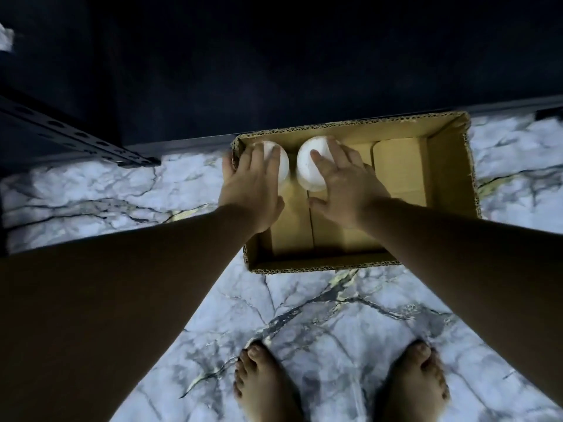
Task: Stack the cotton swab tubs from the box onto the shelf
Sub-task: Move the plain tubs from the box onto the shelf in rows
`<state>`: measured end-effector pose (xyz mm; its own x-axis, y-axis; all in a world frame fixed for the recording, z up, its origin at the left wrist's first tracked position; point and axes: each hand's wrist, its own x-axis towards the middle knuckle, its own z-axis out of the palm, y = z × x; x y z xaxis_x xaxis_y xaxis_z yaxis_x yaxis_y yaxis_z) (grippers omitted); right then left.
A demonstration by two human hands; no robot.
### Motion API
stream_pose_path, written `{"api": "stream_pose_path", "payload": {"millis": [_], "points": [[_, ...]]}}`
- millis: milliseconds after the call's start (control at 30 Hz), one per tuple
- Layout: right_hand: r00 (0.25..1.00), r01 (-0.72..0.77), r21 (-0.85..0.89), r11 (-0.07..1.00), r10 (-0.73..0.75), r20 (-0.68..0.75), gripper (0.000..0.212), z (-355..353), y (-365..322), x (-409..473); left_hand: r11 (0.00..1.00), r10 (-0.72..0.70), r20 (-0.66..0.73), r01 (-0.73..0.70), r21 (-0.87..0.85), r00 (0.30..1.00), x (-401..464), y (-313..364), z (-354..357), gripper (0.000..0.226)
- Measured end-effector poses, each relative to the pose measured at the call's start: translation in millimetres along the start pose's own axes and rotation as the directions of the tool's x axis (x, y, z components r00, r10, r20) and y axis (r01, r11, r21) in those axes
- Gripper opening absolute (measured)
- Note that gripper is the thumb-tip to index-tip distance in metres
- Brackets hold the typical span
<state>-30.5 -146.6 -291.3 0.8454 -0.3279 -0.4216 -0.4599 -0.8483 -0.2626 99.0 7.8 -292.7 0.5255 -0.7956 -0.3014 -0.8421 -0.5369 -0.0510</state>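
White tubs [310, 166] lie half hidden under both hands [344, 184].

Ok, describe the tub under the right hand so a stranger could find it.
Find the open brown cardboard box on the marble floor. Two round white tubs sit at its far left end; it is the right-hand tub, nearer the box's middle, under the right hand.

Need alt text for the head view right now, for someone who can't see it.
Both hands reach into a cardboard box on a marble floor: the left hand on one white tub, the right hand on another white tub. Bare feet show below.
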Motion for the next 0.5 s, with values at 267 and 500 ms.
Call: {"api": "stream_pose_path", "payload": {"millis": [267,500], "points": [[0.996,-0.068,0.114,0.991,0.074,-0.050,0.080,19.4,8.0,-32.5,0.999,0.024,0.045,-0.025,0.020,0.999,-20.2,12.8,4.0,0.100],[0.988,-0.146,0.255,0.956,0.128,0.088,0.088,-10.5,18.6,-50.6,0.988,0.038,0.145,-0.016,-0.153,0.989,-35.2,6.7,-14.8,0.103]]}}
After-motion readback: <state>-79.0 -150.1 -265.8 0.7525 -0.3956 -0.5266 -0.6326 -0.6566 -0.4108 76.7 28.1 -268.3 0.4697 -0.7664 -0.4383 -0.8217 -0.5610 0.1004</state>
